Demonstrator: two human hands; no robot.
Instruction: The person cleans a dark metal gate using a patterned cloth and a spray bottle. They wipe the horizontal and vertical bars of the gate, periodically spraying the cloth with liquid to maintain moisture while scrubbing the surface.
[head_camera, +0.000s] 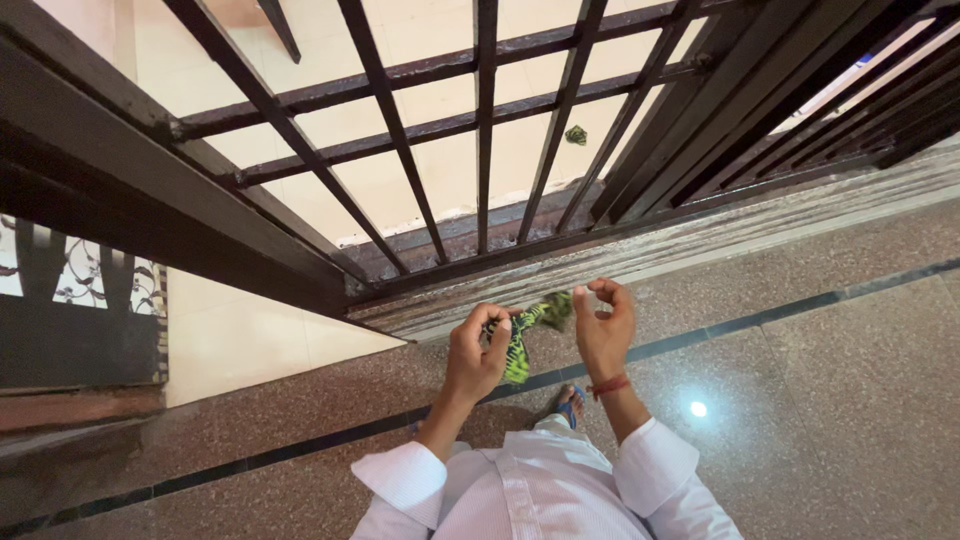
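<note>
One small strip of green and black patterned cloth (527, 335) is stretched between the two hands, in front of the chest and above the speckled stone floor (830, 370). The left hand (477, 350) is clenched on the lower end of the cloth, with the fingers curled round it, and a short tail hangs down just below this grip. The right hand (602, 325) pinches the upper end between the thumb and the first finger, while the other fingers are bent loosely above it; a red thread band (608, 386) sits on this wrist. Between the two grips the cloth looks twisted or folded, but it is too small to tell if there is a knot. I judge that the step in hand is the working of the cloth between the fingers, a twisting or a folding, and that it is in the middle, not at the end. The next move, I think, asks for a firm hold of one end while the other fingers turn or pull the free part. Beyond the grips, further from the body, stands a dark metal railing (480, 130), and behind its bars a second small green scrap (576, 134) lies on the pale tiled floor (400, 180), well apart from the hands.
</note>
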